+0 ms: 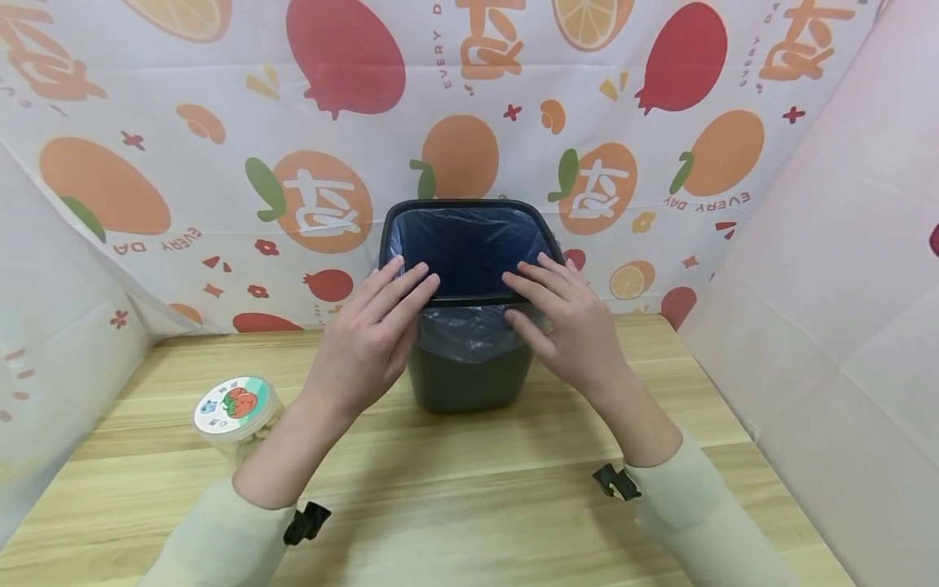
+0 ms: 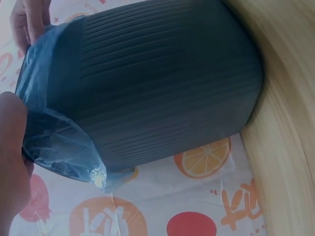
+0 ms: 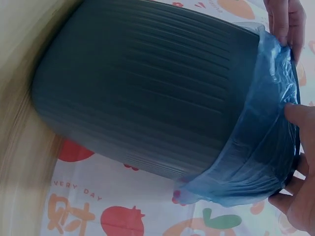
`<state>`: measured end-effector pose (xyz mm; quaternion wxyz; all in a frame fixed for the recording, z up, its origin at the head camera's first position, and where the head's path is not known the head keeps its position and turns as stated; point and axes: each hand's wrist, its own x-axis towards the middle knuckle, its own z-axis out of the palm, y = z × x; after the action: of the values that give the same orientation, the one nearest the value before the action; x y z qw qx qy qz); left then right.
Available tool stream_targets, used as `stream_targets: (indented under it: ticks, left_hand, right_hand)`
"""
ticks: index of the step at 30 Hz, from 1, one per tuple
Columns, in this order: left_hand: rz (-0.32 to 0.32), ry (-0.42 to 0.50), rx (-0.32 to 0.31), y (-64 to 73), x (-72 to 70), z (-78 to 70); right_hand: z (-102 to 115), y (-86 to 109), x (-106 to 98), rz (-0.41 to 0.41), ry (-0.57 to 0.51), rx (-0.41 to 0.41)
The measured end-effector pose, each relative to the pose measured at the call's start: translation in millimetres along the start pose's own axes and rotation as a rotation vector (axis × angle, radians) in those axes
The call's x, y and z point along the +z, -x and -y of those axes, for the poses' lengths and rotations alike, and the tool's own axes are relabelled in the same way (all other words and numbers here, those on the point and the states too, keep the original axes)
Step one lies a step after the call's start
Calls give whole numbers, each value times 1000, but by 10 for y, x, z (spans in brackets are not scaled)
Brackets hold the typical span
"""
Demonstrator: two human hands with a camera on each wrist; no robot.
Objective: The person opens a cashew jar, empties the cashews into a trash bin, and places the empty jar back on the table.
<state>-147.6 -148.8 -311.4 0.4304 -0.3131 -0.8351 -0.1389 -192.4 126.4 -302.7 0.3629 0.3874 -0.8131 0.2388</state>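
A dark green trash can stands upright on the table, lined with a translucent blue trash bag whose edge hangs down outside. Its black rim shows above the bag. My left hand holds the rim at the front left corner, fingers reaching over the opening; its thumb is hidden in the head view. At the front right, my right hand grips the rim, fingers over the top and thumb against the bag outside. In the right wrist view the bag drapes loosely below the rim.
A clear round tub with a strawberry-printed lid stands left, beside my left forearm. The wooden table meets a fruit-printed cloth behind the can. Pale sheets hang at both sides.
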Motion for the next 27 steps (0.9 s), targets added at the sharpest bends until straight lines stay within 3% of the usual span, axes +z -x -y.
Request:
stream_targets:
  ticks: [6,18,24,27]
  left_hand:
    - [-35,30,-17,90,-77,0]
    - [-78,-1,-128,473,-478,-7]
    - [-117,-50,-187,711,-647,135]
    - [-115,-78,-231,840,-718,228]
  right_hand:
    - [25,-14,5,-51,-28,-21]
    - [259,108,76,-184,-71,-143]
    - [516,69,209,-273,-172,-335]
    - [651,51,336,-256,-202,-443]
